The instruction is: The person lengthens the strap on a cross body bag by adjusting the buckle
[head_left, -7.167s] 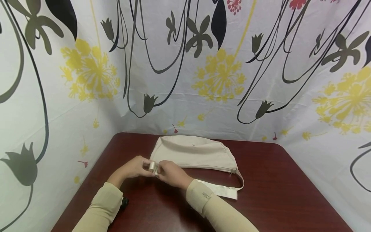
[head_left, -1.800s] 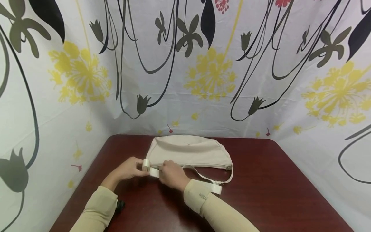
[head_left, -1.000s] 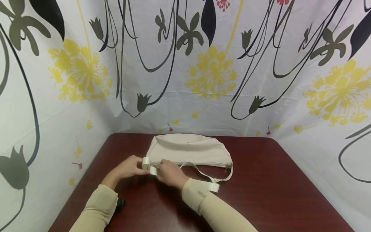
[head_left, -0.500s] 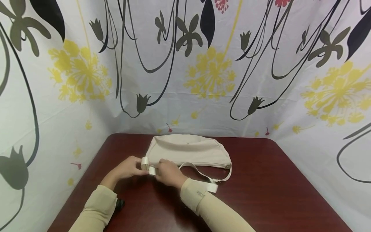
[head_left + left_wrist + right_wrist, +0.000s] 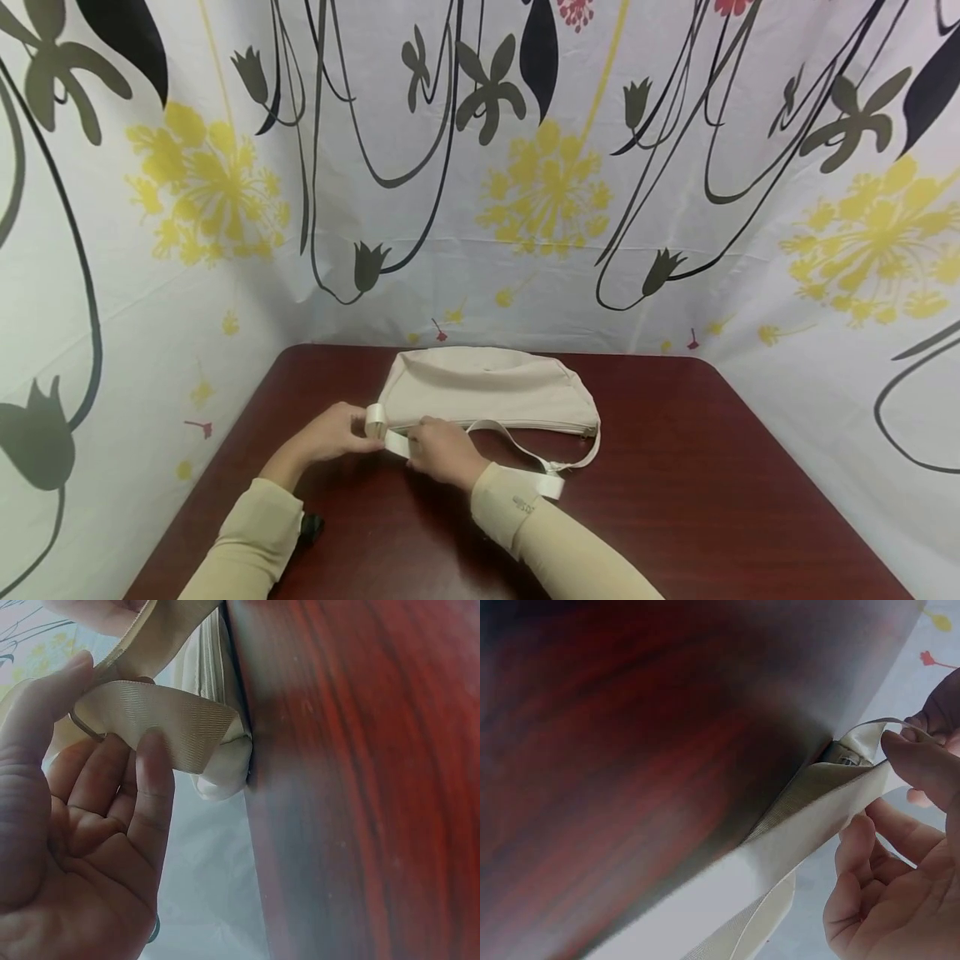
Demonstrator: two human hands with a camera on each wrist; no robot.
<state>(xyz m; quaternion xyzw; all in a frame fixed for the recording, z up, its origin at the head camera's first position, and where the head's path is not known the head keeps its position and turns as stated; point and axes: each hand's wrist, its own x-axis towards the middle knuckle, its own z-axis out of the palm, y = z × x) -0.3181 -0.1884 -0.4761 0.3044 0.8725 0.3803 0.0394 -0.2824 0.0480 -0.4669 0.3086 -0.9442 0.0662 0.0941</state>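
A cream shoulder bag (image 5: 487,387) lies on the table, its zipped edge facing me. In the head view my left hand (image 5: 333,435) holds a looped part of its wide webbing strap (image 5: 397,445) at the bag's left corner. The left wrist view shows thumb and fingers around the strap (image 5: 161,724), with a thin metal ring (image 5: 85,729) partly hidden behind it. Just to the right, my right hand (image 5: 446,452) pinches the strap between thumb and fingers. In the right wrist view a long stretch of strap (image 5: 780,847) runs away from that hand.
The strap's free end (image 5: 551,485) shows past the right sleeve, near a narrower strap curve (image 5: 592,450) at the bag's right side. The dark red table (image 5: 675,483) meets a patterned cloth (image 5: 450,208) behind. A small black item (image 5: 311,528) sits at the left cuff.
Since the oldest frame, the strap's free end has shifted left and the narrow strap has bowed into a loop. Just now the right hand has moved slightly right, showing more strap between the hands.
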